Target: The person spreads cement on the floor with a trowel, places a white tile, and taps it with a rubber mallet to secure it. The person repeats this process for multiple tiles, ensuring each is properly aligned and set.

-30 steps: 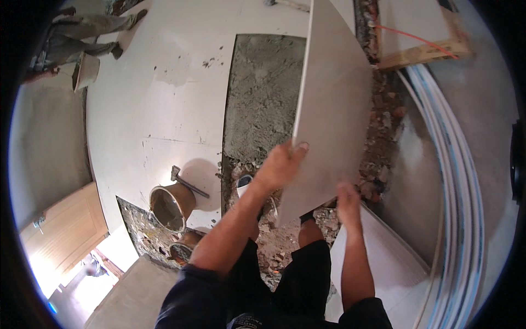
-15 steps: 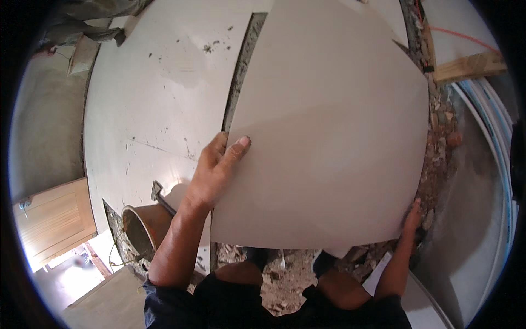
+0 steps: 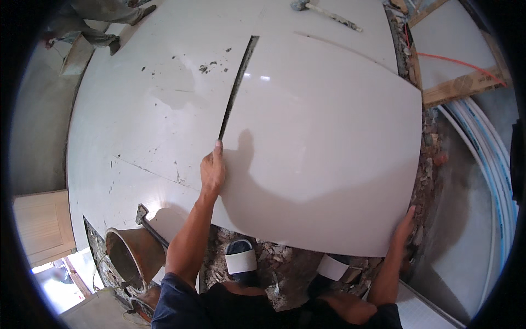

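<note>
A large glossy white floor tile (image 3: 323, 142) lies almost level in front of me, beside other white tiles (image 3: 159, 126). My left hand (image 3: 212, 171) grips its left edge, fingers closed at the narrow dark gap (image 3: 238, 88) between the tiles. At the near right corner, my right hand (image 3: 404, 223) holds the right edge; its fingertips are partly hidden. A faint step along the tile's far edge shows against the white surface beyond. Shadows of my arms and body fall across the tile.
A mallet (image 3: 329, 16) lies on the far tiles. Near left are a bucket (image 3: 131, 255) and a hammer-like tool (image 3: 150, 226). Rubble (image 3: 276, 260) surrounds my feet. Coiled white pipes (image 3: 482, 148) and a wooden plank (image 3: 463, 88) are right. Another person's legs (image 3: 98, 27) show far left.
The tile has come down flatter and leftward, narrowing the dark gap beside it and uncovering the mallet beyond. My left hand has shifted along with its edge; my right hand stays at the right corner.
</note>
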Available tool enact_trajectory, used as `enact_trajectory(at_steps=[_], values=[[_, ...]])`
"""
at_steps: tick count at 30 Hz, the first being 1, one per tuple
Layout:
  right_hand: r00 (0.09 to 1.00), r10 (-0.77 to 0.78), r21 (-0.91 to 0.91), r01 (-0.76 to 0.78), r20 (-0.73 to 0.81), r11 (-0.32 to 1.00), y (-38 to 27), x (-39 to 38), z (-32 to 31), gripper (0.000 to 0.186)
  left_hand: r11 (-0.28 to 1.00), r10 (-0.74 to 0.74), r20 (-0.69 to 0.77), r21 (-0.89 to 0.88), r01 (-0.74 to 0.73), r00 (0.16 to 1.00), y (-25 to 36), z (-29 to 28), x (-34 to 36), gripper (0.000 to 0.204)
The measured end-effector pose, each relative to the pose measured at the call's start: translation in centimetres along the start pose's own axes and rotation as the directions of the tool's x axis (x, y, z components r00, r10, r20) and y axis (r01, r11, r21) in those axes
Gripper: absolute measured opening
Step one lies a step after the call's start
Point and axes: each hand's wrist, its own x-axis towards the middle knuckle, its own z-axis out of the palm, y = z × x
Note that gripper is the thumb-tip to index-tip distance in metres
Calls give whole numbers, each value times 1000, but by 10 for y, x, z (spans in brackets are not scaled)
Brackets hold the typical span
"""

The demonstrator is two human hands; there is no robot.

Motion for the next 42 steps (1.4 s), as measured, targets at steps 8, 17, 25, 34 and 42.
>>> enact_trajectory(at_steps=[8,17,25,34,42], values=[[999,-22,-36,21,-25,999,-44,-14,37,95,994,-102,-9,-26,102,995,-7,5,47,86],[994,34,-133,-47,-101,990,-46,-13,48,102,990,-132,1,-40,132,991,-22,15,65,96],[1000,0,-111,-2,-19,994,-42,-11,58,108,995,-87,-76,-48,83,993,-29,21,75,97],[998,29,-131,-37,-63,991,-41,-8,69,106,998,-69,-75,-21,67,995,-22,18,78,92],[999,-37,-112,33,-33,993,-23,2,82,83,997,-71,-131,20,74,989,-33,21,96,85]])
